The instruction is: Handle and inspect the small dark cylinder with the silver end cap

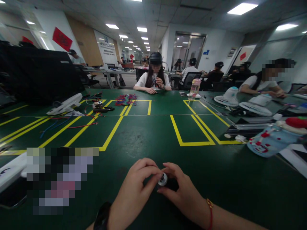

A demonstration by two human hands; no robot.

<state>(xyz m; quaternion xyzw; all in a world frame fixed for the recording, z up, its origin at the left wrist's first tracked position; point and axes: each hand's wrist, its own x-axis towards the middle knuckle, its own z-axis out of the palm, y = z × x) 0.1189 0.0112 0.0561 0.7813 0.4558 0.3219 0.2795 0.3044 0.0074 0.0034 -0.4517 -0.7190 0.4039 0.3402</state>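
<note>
Close in front of me, just above the green table (136,137), a small round silvery metal part (163,180) with dark openings in its face is held between my hands. My left hand (141,180) pinches its left edge between thumb and fingertips. From the other side my right hand (182,190) curls round the part, its thumb under the lower edge and some fingers behind it. Its index finger is raised. The part's exact kind and its back side cannot be made out.
Yellow tape marks the table. Wires (126,99), a white fan (64,104) and a small device (98,104) lie left. Right are more fans (226,96), a pink bottle (194,88) and a blue cartoon bottle (266,140). A person (153,80) sits opposite.
</note>
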